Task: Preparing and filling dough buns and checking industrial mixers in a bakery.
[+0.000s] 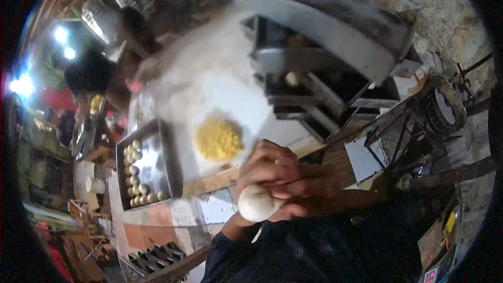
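A smooth, pale ball of dough [257, 204] sits between my hands above the table's front edge. My right hand [309, 186] reaches in from the right, its fingers closed against the ball and partly smeared by motion. Behind the ball, my left hand [254, 170] is bent around it, its fingers partly hidden. Just beyond my hands, a heap of yellow crumbly or shredded food [218, 139] lies on the pale, floury tabletop [230, 91]. To the left, a shallow metal tray [173, 165] holds several small round dough balls [134, 173].
Dark metal trays [304, 102] stand stacked at the right, with a larger metal tray [325, 29] on top. Beside the wall is a black metal frame [419, 120]. Low at the left lie dark metal moulds [154, 259]. Another person [99, 76] is at the far left.
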`<state>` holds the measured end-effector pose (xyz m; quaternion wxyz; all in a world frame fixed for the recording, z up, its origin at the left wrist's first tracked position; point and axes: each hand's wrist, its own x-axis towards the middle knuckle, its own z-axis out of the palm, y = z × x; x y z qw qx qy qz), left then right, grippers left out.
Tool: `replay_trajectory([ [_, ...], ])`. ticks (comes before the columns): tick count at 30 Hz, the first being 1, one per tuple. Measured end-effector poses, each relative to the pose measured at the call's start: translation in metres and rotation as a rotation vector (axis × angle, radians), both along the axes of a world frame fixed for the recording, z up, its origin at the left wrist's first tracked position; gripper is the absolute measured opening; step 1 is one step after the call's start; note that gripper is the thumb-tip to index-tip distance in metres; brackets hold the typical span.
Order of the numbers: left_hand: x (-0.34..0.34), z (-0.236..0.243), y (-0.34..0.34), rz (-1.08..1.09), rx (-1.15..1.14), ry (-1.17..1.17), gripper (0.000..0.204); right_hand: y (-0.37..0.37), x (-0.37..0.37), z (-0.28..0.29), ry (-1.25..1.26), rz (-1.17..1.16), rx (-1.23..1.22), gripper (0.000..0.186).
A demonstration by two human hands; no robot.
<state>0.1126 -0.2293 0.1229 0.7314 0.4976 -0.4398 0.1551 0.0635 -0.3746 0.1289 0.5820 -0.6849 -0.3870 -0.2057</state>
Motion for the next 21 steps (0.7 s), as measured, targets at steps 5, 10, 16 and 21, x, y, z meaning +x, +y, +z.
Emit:
replay_trajectory([
  [5, 0.014, 0.004, -0.056, 0.229, 0.001, 0.410, 0.014, -0.078, 0.015, 0.045, -0.155, -0.434, -0.356, 0.021],
  [10, 0.028, -0.002, -0.106, -0.058, 0.676, 0.425, 0.035, -0.096, 0.026, 0.086, -0.523, -0.358, -0.735, 0.038],
  [16, 0.045, 0.070, -0.107, -0.265, 0.366, 0.258, 0.049, -0.154, 0.070, 0.159, -0.343, -0.080, -0.651, 0.032],
  [21, 0.048, 0.087, -0.077, -0.134, 0.439, 0.270, 0.053, -0.158, 0.201, 0.193, -0.264, -0.403, -0.438, 0.031],
])
